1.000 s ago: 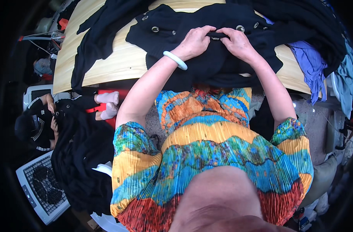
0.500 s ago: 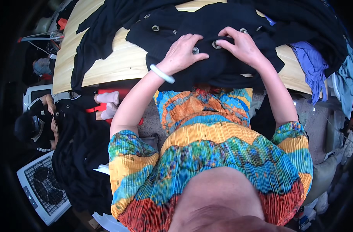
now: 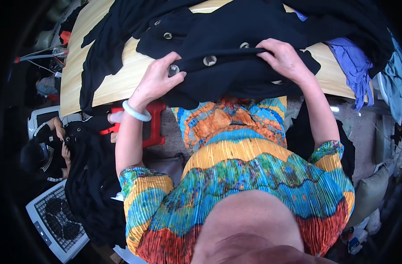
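A black garment (image 3: 236, 72) with large, shiny round buttons lies across the table in front of me. My left hand (image 3: 159, 77) pinches its edge between thumb and fingers, right beside a button (image 3: 173, 69). Further along, my right hand (image 3: 282, 59) is closed on the same edge, so the fabric between both hands is drawn into a straight fold. Another button (image 3: 209, 60) shows on that stretch, and one more (image 3: 244, 45) sits just behind the fold. The garment's lower part hangs over the near table edge.
More black cloth (image 3: 105, 48) spreads over the pale wooden table (image 3: 73, 79). Purple cloth (image 3: 348, 66) and grey-blue cloth (image 3: 392, 81) hang at the right. At lower left, a person (image 3: 53, 145) handles black cloth near a fan unit (image 3: 58, 215). A red stool (image 3: 156, 125) stands below the table.
My hands have moved apart, the left one toward the left and nearer me, the right one slightly right. The garment's edge is now stretched between them, and its buttons are spread further apart.
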The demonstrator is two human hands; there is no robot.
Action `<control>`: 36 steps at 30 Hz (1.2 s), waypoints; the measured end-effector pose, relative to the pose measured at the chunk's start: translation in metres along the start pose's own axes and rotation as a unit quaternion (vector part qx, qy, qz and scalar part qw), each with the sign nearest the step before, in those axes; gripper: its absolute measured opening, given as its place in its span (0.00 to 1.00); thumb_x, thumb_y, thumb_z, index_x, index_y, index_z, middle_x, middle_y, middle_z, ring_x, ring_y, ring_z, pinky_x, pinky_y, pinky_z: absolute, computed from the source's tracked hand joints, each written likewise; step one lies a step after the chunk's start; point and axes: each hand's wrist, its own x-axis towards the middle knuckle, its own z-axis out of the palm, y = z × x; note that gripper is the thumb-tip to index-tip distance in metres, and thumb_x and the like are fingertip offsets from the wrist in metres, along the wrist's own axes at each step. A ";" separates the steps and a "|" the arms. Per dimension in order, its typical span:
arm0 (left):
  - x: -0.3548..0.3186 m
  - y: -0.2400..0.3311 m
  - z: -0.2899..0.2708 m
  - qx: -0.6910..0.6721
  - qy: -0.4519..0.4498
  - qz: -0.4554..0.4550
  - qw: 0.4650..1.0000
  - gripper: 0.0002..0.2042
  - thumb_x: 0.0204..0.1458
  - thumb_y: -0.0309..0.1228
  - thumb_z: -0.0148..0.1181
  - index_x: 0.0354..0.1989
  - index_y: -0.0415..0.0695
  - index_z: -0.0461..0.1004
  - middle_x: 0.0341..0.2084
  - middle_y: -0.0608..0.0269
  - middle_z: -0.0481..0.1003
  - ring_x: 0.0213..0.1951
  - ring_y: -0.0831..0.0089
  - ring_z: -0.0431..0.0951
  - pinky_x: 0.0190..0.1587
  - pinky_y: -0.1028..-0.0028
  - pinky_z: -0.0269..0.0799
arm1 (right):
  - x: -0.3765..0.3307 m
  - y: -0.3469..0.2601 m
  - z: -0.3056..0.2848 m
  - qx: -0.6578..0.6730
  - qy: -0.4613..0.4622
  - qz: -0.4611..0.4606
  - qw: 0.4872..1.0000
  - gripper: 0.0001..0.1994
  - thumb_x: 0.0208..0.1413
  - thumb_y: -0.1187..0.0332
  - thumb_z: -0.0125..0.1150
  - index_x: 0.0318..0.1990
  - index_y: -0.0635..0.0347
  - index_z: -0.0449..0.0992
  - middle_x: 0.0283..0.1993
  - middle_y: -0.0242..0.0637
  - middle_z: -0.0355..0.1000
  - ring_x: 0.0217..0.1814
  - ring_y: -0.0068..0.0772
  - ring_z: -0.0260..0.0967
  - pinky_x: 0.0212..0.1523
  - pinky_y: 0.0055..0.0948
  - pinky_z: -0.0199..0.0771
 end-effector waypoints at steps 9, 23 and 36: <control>0.057 0.033 0.060 0.019 0.117 0.179 0.977 0.16 0.46 0.35 0.59 0.40 0.38 0.71 0.31 0.56 0.70 0.35 0.63 0.74 0.37 0.72 0.69 | -0.006 -0.010 0.034 -0.034 0.030 -0.013 0.999 0.08 0.46 0.71 0.56 0.34 0.63 0.70 0.29 0.43 0.67 0.35 0.45 0.66 0.38 0.38 0.68; 0.108 0.045 0.096 0.047 0.073 0.138 0.987 0.12 0.43 0.32 0.58 0.30 0.33 0.70 0.29 0.46 0.72 0.36 0.52 0.73 0.40 0.62 0.68 | -0.012 -0.006 0.060 0.018 0.130 0.030 0.991 0.07 0.41 0.77 0.50 0.32 0.64 0.69 0.31 0.43 0.68 0.38 0.45 0.67 0.40 0.37 0.68; 0.127 0.034 0.098 -0.145 0.047 0.058 0.987 0.11 0.44 0.27 0.60 0.34 0.35 0.70 0.20 0.66 0.72 0.24 0.82 0.69 0.29 0.80 0.67 | -0.005 -0.010 0.062 0.061 0.172 0.132 0.974 0.10 0.41 0.74 0.55 0.34 0.62 0.68 0.31 0.43 0.70 0.37 0.44 0.68 0.38 0.37 0.69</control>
